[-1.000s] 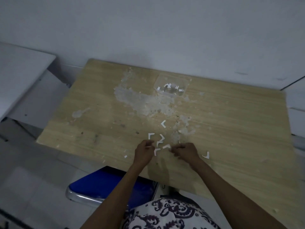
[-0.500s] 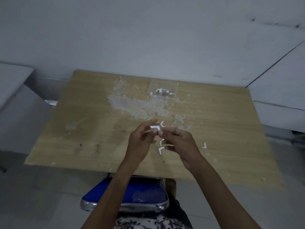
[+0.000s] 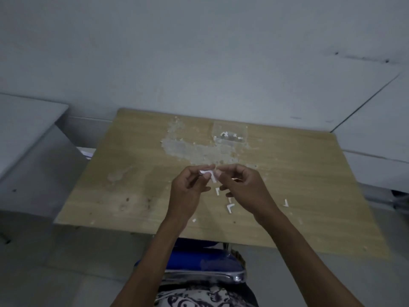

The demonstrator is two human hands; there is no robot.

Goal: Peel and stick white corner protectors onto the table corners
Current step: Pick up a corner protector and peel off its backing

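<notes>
Hands raised above table [image 3: 132, 173]: left hand [image 3: 188, 191] and right hand [image 3: 245, 189] both pinch one white corner protector [image 3: 210, 175] between fingertips. Four more loose protectors [image 3: 230, 207] lie on tabletop beneath.

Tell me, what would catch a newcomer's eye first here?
Two hands meet above the middle of the wooden table: the left hand and right hand pinch one white corner protector between them. More white corner protectors lie below, and a clear plastic bag sits at the far edge beside scraped patches.
</notes>
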